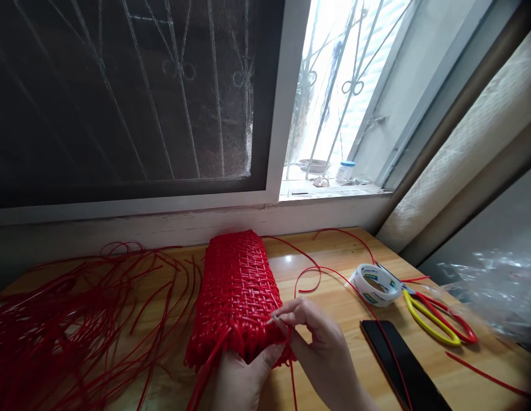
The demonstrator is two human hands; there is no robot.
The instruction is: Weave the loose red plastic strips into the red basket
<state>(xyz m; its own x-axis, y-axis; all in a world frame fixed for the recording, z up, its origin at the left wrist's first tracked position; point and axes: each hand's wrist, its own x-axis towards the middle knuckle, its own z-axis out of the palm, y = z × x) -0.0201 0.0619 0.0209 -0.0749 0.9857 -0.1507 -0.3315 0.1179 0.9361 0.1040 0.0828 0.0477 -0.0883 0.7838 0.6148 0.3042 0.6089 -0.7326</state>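
A red woven basket (242,279), made of shiny plastic cord, lies on the wooden table with its near edge toward me. My left hand (244,377) grips that near edge, thumb on the outside and the other fingers hidden by the weave. At the right corner of the edge, my right hand (317,342) pinches a thin red cord (292,377) between thumb and forefinger. A thicker red strand (208,368) runs down from the edge beside my left hand.
Loose red cords (47,331) are heaped at the left. To the right are a tape roll (360,288), scissors (434,319) with yellow and red handles, a black phone (402,365) and clear plastic wrap (492,291). A window (276,114) stands behind the table.
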